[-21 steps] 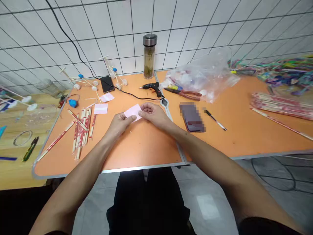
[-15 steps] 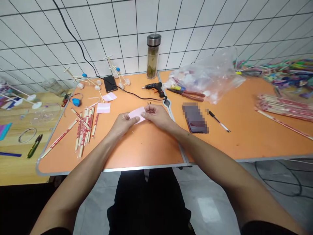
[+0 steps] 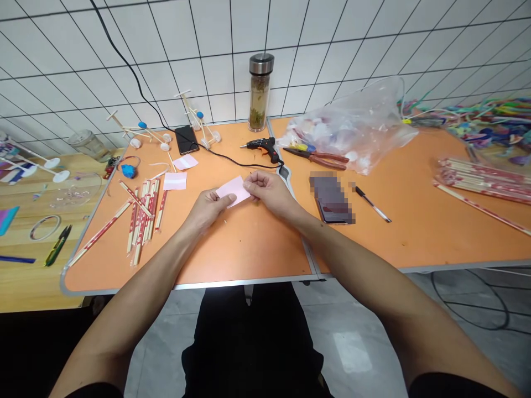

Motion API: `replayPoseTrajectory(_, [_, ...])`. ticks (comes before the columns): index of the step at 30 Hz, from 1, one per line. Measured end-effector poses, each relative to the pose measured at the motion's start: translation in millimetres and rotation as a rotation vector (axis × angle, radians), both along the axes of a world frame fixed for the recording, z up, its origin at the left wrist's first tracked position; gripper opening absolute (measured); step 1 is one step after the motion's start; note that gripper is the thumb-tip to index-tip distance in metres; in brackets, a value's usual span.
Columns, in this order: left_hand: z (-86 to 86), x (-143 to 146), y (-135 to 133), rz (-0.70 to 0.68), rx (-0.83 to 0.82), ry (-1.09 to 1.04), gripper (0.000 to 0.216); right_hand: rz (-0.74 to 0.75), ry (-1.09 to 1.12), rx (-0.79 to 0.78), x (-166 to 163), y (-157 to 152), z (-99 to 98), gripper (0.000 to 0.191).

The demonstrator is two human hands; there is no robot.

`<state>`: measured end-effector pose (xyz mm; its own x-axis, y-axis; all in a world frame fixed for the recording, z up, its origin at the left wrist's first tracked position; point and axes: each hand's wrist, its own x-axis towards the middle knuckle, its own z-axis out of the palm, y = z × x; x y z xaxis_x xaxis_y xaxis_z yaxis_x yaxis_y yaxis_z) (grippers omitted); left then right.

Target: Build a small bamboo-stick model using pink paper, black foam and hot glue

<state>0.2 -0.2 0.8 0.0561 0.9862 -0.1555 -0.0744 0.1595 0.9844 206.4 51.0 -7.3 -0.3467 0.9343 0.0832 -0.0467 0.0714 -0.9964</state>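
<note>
A small pink slip of paper is stretched between my hands above the orange table. My left hand pinches its left end, thumb on top. At the right corner, the thumb and fingertips of my right hand are closed on the paper's edge. Two more pink slips lie to the left: one slip with a pale band across it, and another slip just behind. Left of these, several chopsticks in red-and-clear wrappers lie in a loose pile.
Behind my hands are a black glue gun, pliers and a tea bottle. A phone and pen lie to the right. Stick models with blue balls, a black phone and a plastic bag stand along the wall.
My right hand's grip has shifted up slightly to the slip's upper right corner, and more of the paper shows. My left hand keeps its pinch almost in place.
</note>
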Motion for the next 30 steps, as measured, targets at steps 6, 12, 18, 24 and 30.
replayPoseTrajectory(6, [7.0,4.8,5.4,0.129,-0.163,-0.383,0.058,-0.033,-0.062,0.09,-11.0,-10.7,-3.9,0.023])
replayPoseTrajectory(12, [19.2,12.7,-1.6,0.051,-0.303,-0.529,0.045,0.105,-0.036,0.015,-19.2,-17.9,-6.8,0.033])
replayPoseTrajectory(18, [18.5,14.7,-5.7,0.038,-0.234,-0.516,0.036,0.074,-0.053,0.069,-17.1,-16.3,-3.8,0.039])
replayPoseTrajectory(24, [10.0,17.4,-5.4,0.007,-0.174,-0.49,0.048,0.119,-0.095,0.074,-19.5,-16.2,-11.4,0.034])
replayPoseTrajectory(30, [3.2,26.2,-8.6,-0.029,-0.12,-0.421,0.051,0.075,-0.063,-0.079,-23.4,-25.6,-5.8,0.041])
